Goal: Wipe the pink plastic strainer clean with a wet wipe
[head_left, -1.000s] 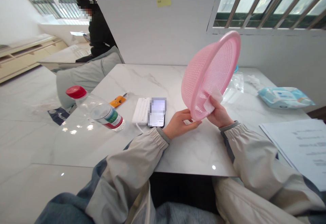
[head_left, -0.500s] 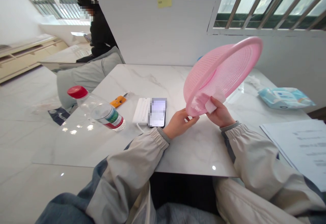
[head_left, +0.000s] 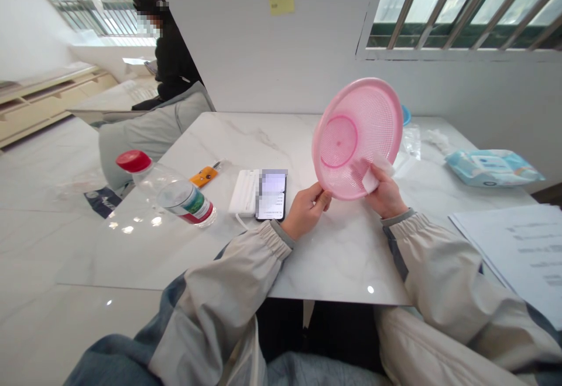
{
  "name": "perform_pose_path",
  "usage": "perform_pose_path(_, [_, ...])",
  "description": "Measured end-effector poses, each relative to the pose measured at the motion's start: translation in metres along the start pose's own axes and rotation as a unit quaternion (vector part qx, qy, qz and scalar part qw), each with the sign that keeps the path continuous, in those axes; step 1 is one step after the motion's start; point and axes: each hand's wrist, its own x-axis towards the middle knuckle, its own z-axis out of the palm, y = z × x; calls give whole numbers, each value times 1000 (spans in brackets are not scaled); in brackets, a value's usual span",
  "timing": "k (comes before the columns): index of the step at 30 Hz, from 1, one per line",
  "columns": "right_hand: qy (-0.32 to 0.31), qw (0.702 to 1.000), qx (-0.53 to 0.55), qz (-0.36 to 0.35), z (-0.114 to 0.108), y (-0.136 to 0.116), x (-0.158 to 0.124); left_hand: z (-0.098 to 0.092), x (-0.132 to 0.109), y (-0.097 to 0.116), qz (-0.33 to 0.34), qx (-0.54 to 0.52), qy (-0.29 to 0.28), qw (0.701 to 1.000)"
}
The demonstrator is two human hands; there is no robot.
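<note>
2 hands on 1 pink plastic colander (head_left: 357,134), held up on edge above the desk (head_left: 342,263), ring base toward camera, not touching desk. L hand (head_left: 307,211): fingers curled tight round lower-left rim, gripping it. R hand (head_left: 385,194): fingers narrow, pinching a white wipe (head_left: 371,178) against the mesh at lower right, so holding wipe + pressing on colander.

Risk: colander hangs mostly from L rim grip, so looser L fingers or hard R pressure could tip it down onto the desk. Wipe could snag on the mesh or slip from the pinch. A dropped colander could hit the phone (head_left: 271,197) or roll the bottle (head_left: 184,201) w/ red cap, lying on its side nr desk edge.

Further out: white power bank (head_left: 242,193) just beside phone, small orange item (head_left: 202,176), wipes pack (head_left: 494,167), clear plastic bag (head_left: 411,143), papers (head_left: 513,257).

Hard to see: phone screen blurred, R fingertips partly behind wipe, wipe dampness unknown. Blue item (head_left: 406,115) mostly behind colander, can't ID. Papers cut off by frame. Seated person in black (head_left: 173,52) far left, maybe a reflection, can't tell.
</note>
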Motion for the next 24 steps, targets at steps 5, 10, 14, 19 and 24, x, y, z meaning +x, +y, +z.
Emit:
perform_pose_path(5, [-3,1000,-17,-25,-9,0,4,3,2,1,-34,-8,-39,999])
perform_pose_path(10, [-6,1000,-17,-23,-10,-2,5,4,3,-2,-28,16,-44,999])
perform_pose_path(14, [14,1000,-2,-11,-5,-3,2,4,2,-7,-21,28,-62,997])
perform_pose_path(19, [19,1000,9,3,-3,-6,1,3,1,-10,-9,33,-76,997])
perform_pose_path(24, [6,1000,-20,10,-6,-8,1,3,1,-11,-5,50,-82,995])
